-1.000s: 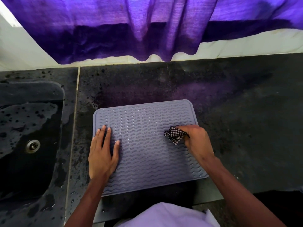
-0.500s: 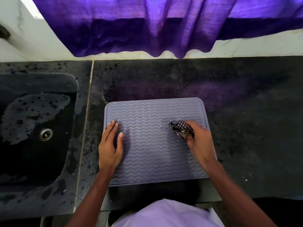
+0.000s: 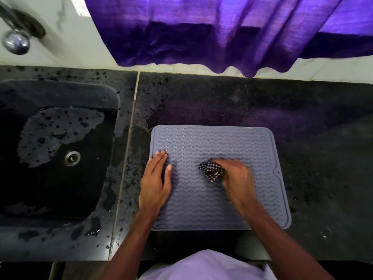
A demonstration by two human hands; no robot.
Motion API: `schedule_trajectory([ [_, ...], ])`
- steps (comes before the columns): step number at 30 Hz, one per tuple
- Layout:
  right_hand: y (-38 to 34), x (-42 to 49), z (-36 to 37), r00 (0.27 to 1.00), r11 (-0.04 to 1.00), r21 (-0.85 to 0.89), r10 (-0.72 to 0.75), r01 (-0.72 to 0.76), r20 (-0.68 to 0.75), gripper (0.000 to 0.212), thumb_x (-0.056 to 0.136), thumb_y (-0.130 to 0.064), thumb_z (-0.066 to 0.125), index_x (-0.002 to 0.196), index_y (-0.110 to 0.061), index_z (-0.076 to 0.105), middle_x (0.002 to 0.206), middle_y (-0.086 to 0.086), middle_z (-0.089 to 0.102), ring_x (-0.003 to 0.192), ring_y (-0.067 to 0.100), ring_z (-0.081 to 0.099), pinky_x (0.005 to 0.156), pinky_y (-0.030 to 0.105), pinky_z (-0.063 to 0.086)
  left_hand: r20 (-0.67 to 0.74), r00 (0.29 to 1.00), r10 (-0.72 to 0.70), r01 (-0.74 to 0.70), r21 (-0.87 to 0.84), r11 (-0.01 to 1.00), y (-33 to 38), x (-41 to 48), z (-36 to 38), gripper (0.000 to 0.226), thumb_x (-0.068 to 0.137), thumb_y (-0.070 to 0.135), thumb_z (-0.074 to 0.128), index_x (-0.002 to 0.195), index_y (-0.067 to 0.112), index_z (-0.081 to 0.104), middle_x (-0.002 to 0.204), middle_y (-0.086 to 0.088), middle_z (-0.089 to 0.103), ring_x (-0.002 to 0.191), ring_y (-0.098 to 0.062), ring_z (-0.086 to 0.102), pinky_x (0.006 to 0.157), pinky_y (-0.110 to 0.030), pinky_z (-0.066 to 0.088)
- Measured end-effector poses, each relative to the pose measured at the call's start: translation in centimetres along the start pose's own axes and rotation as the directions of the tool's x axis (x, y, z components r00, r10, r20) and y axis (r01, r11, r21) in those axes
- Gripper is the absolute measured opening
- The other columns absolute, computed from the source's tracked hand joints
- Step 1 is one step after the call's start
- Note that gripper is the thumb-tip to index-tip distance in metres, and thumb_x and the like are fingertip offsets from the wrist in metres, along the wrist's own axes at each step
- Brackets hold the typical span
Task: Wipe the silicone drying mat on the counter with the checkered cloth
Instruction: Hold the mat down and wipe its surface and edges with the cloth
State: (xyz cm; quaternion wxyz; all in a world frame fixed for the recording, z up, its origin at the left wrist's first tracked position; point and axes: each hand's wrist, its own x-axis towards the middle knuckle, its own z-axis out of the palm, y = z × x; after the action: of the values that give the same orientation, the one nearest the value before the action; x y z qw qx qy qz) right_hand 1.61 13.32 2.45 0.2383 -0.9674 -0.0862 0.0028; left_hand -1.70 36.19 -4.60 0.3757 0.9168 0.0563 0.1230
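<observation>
A grey silicone drying mat (image 3: 201, 138) with wavy ridges lies flat on the dark counter (image 3: 302, 128) in front of me. My left hand (image 3: 156, 182) rests flat on the mat's left edge, fingers together and pointing away from me. My right hand (image 3: 236, 176) is closed around a bunched black-and-white checkered cloth (image 3: 211, 170) and presses it onto the middle of the mat. That hand is motion-blurred. Part of the cloth is hidden under its fingers.
A dark, wet sink (image 3: 60, 154) with a metal drain (image 3: 72, 157) sits left of the mat. A metal tap (image 3: 16, 40) shows at the top left. A purple curtain (image 3: 222, 33) hangs over the counter's back edge. Water drops dot the counter strip between sink and mat.
My right hand has slid the cloth leftwards from near the mat's right edge to its middle. My left hand stays on the left edge. The camera view has shifted left.
</observation>
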Motion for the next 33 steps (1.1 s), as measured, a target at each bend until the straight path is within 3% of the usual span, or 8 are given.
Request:
schedule_trajectory([
  [2, -1.2, 1.1, -0.3, 0.999, 0.999, 0.010, -0.046, 0.046, -0.018, 0.062, 0.052, 0.016, 0.073, 0.101, -0.024, 0.074, 0.095, -0.002, 0.076, 0.087, 0.021, 0.068, 0.074, 0.029, 0.051, 0.000, 1.000, 0.007, -0.007, 0.008, 1.000, -0.1, 0.0, 0.1, 0.048, 0.104, 0.034, 0.041, 0.137, 0.004, 0.058, 0.144, -0.006, 0.055, 0.137, -0.019, 0.048, 0.120, -0.032, 0.030],
  [6, -4.3, 5.4, 1.3, 0.983, 0.983, -0.035, -0.181, 0.181, -0.014, 0.068, 0.053, 0.011, 0.075, 0.116, -0.016, 0.070, 0.114, 0.000, 0.073, 0.103, 0.023, 0.067, 0.094, 0.034, 0.048, 0.015, 1.000, -0.005, 0.004, 0.032, 0.999, 0.1, -0.1, 0.1, 0.047, 0.104, 0.032, 0.040, 0.137, 0.004, 0.057, 0.145, -0.005, 0.054, 0.137, -0.018, 0.048, 0.121, -0.027, 0.025],
  [9, -6.3, 8.1, 3.7, 0.962, 0.960, -0.068, -0.272, 0.272, -0.002, 0.051, 0.073, 0.004, 0.056, 0.120, -0.009, 0.068, 0.118, 0.007, 0.071, 0.110, 0.026, 0.065, 0.104, 0.041, 0.046, 0.025, 1.000, 0.001, -0.002, 0.060, 0.998, 0.3, 0.0, 0.1, 0.045, 0.103, 0.028, 0.041, 0.137, 0.003, 0.057, 0.146, -0.006, 0.054, 0.138, -0.019, 0.047, 0.121, -0.032, 0.028],
  [12, -7.0, 7.9, 5.6, 0.961, 0.959, -0.065, -0.272, 0.275, 0.046, 0.060, 0.070, 0.015, 0.056, 0.125, -0.007, 0.066, 0.123, 0.010, 0.069, 0.117, 0.028, 0.064, 0.106, 0.043, 0.046, 0.019, 1.000, 0.015, -0.017, 0.088, 0.996, 0.5, 0.0, 0.2, 0.045, 0.102, 0.027, 0.043, 0.136, 0.000, 0.057, 0.144, -0.009, 0.055, 0.138, -0.021, 0.047, 0.120, -0.035, 0.030],
  [19, -8.2, 10.7, 5.1, 0.973, 0.973, -0.054, -0.222, 0.225, 0.061, 0.051, 0.077, 0.004, 0.062, 0.125, -0.014, 0.066, 0.120, 0.009, 0.070, 0.111, 0.029, 0.065, 0.093, 0.039, 0.054, 0.019, 0.999, 0.026, -0.028, 0.152, 0.988, 1.3, 0.0, -0.1, 0.046, 0.101, 0.026, 0.045, 0.135, -0.002, 0.057, 0.143, -0.012, 0.056, 0.138, -0.024, 0.048, 0.119, -0.039, 0.032],
  [25, -7.7, 11.4, 5.8, 0.958, 0.975, -0.012, -0.216, 0.223, 0.188, 0.056, 0.081, 0.005, 0.055, 0.134, -0.013, 0.058, 0.134, 0.010, 0.062, 0.126, 0.026, 0.055, 0.109, 0.035, 0.041, -0.006, 1.000, 0.024, -0.023, 0.173, 0.985, 1.3, 0.0, 0.1, 0.042, 0.096, 0.018, 0.056, 0.132, -0.003, 0.060, 0.141, -0.013, 0.058, 0.135, -0.025, 0.052, 0.118, -0.038, 0.034],
  [30, -6.4, 11.6, 4.9, 0.976, 0.975, 0.057, -0.218, 0.217, 0.015, 0.053, 0.066, 0.011, 0.062, 0.112, -0.012, 0.073, 0.108, 0.011, 0.074, 0.098, 0.032, 0.069, 0.084, 0.044, 0.058, -0.019, 0.999, 0.033, -0.029, 0.179, 0.983, 1.3, -0.1, 0.2, 0.041, 0.097, 0.019, 0.056, 0.131, -0.003, 0.060, 0.140, -0.013, 0.058, 0.134, -0.026, 0.052, 0.115, -0.043, 0.039],
  [33, -4.6, 11.0, 4.6, 0.981, 0.979, 0.061, -0.195, 0.194, 0.008, 0.050, 0.069, 0.011, 0.065, 0.113, -0.013, 0.073, 0.109, 0.009, 0.074, 0.100, 0.029, 0.069, 0.086, 0.043, 0.057, -0.024, 0.999, 0.030, -0.026, 0.175, 0.984, 1.4, 0.0, 0.2, 0.042, 0.096, 0.018, 0.058, 0.132, -0.003, 0.060, 0.140, -0.013, 0.058, 0.134, -0.025, 0.052, 0.113, -0.044, 0.041],
])
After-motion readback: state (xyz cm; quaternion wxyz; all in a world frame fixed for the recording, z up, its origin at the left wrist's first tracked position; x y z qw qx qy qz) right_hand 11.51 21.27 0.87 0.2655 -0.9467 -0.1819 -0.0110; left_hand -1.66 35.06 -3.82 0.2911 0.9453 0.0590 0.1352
